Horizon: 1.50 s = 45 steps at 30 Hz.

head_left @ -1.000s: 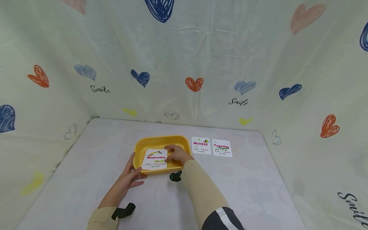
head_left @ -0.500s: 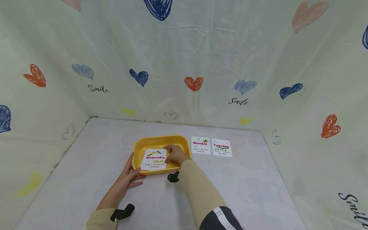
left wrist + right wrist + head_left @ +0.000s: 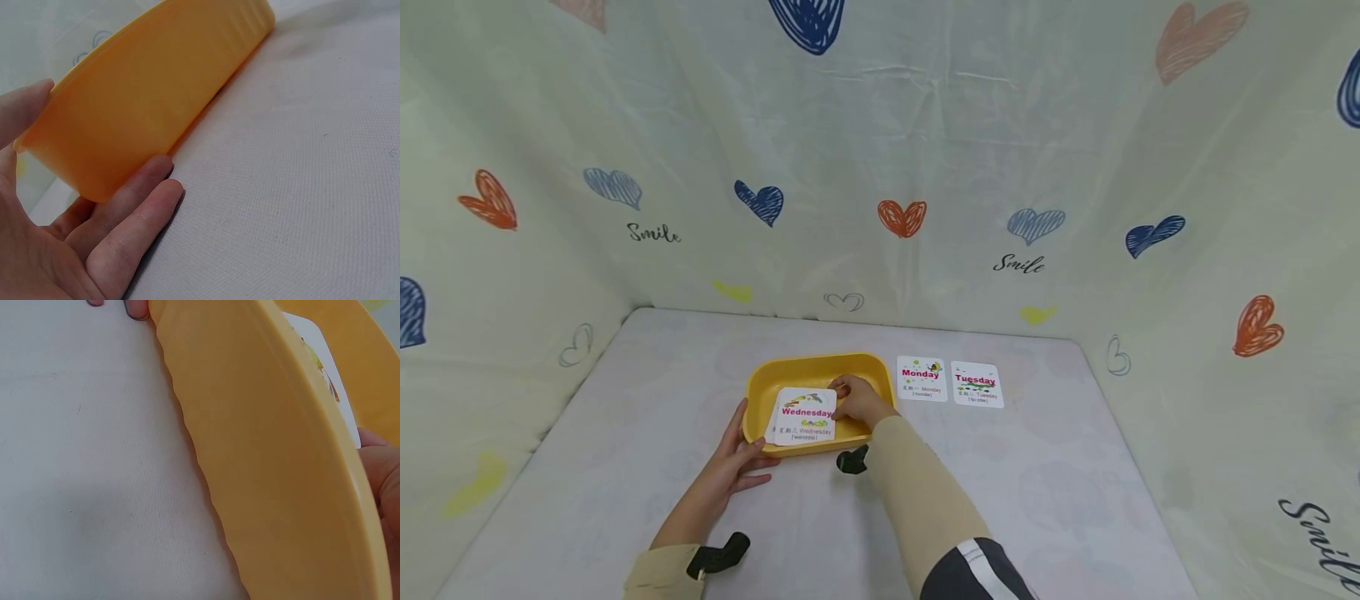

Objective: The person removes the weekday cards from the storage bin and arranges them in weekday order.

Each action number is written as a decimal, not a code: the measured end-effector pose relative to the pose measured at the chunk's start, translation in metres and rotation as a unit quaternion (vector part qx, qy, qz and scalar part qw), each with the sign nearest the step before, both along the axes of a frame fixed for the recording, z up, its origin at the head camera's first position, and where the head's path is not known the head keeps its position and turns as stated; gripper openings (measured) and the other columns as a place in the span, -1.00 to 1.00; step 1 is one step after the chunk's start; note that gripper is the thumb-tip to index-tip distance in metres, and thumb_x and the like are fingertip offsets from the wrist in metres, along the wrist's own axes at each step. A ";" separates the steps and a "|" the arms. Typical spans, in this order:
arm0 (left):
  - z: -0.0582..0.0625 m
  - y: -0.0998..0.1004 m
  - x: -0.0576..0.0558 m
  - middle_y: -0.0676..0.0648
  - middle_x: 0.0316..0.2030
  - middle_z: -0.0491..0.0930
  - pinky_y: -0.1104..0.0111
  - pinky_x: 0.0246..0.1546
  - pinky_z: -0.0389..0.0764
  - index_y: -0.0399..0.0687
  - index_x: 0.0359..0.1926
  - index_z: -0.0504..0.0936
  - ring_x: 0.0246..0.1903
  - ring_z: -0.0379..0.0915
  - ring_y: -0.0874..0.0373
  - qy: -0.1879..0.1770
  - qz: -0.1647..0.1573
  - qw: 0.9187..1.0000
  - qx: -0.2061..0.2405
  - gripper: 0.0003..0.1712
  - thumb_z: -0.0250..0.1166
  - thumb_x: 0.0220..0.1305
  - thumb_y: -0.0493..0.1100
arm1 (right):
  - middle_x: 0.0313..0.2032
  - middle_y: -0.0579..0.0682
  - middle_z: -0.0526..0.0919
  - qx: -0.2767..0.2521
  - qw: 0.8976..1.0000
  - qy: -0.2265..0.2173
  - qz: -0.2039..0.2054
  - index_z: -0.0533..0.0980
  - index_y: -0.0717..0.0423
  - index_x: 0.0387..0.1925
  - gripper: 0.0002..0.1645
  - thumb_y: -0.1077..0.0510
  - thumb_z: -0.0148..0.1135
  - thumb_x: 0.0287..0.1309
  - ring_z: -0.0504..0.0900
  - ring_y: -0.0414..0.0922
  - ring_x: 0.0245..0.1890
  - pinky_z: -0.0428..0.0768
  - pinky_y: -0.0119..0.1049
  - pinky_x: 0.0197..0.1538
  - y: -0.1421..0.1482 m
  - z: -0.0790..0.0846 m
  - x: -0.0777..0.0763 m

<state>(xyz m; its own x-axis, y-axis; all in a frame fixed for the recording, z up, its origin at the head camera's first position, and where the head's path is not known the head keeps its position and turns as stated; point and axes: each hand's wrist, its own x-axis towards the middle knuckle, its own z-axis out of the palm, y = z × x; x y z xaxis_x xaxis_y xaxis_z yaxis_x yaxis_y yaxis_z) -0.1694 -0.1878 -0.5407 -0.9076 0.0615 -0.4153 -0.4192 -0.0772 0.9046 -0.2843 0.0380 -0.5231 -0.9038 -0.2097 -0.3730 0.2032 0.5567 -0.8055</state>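
A yellow plastic tray (image 3: 808, 363) stands on the table with a white Wednesday card (image 3: 806, 417) inside it. Along that card's left side shows the edge of another white card (image 3: 771, 429) beneath. My left hand (image 3: 733, 454) grips the tray's near left corner; in the left wrist view the thumb (image 3: 28, 107) is on the rim and the fingers (image 3: 134, 231) lie low against the outer wall. Reaching into the tray, my right hand (image 3: 862, 403) pinches the Wednesday card at its right edge. The tray wall hides part of this hand in the right wrist view.
Right of the tray, a Monday card (image 3: 922, 379) and a Tuesday card (image 3: 977, 384) lie face up side by side on the white-covered table (image 3: 1037, 500). A cloth wall (image 3: 820, 125) printed with hearts rises behind and at both sides.
The Wednesday card has slid slightly right over the card beneath, whose left edge now shows. My right fingers have drawn in at its edge. The left hand keeps its grip on the tray.
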 end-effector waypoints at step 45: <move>0.003 0.001 0.002 -0.25 0.49 -0.12 0.12 -0.12 0.65 0.52 0.51 -0.36 -0.11 0.61 -0.07 -0.003 0.003 1.000 -0.003 -0.03 0.14 0.42 -0.08 | -0.21 0.08 0.62 -0.174 0.984 -0.009 -0.040 0.54 0.03 0.03 -0.61 0.37 0.27 0.18 0.65 -0.05 -0.32 0.69 -0.21 -0.24 0.026 0.052 -0.003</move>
<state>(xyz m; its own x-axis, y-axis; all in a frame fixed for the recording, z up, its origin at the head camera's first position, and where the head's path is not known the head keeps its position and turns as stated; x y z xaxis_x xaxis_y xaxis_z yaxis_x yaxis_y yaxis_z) -0.1673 -0.1864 -0.5373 -0.9052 0.0527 -0.4216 -0.4246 -0.0743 0.9023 -0.2873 0.0635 -0.4715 -0.9165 -0.2564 -0.3070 0.2511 0.2287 -0.9405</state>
